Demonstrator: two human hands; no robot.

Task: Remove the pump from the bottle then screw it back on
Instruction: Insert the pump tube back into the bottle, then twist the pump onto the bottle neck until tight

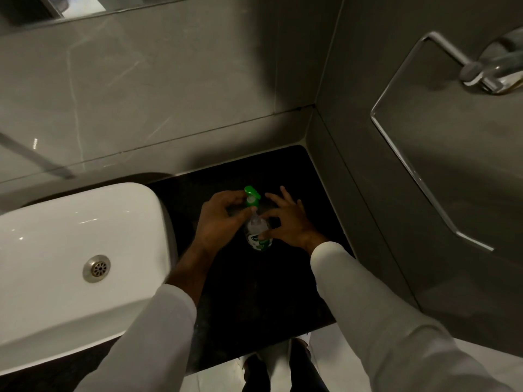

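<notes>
A small clear soap bottle with a green and white label stands on the black counter. Its green pump sits at the top of the bottle, the head pointing away from me. My left hand is closed around the pump's collar at the bottle's neck. My right hand holds the bottle's body with thumb and forefinger, its other fingers spread. Whether the pump is threaded on or loose is hidden by my fingers.
A white basin with a metal drain lies to the left, close to my left forearm. Grey tiled walls enclose the counter at the back and right. A chrome towel ring hangs on the right wall. Floor shows below the counter's front edge.
</notes>
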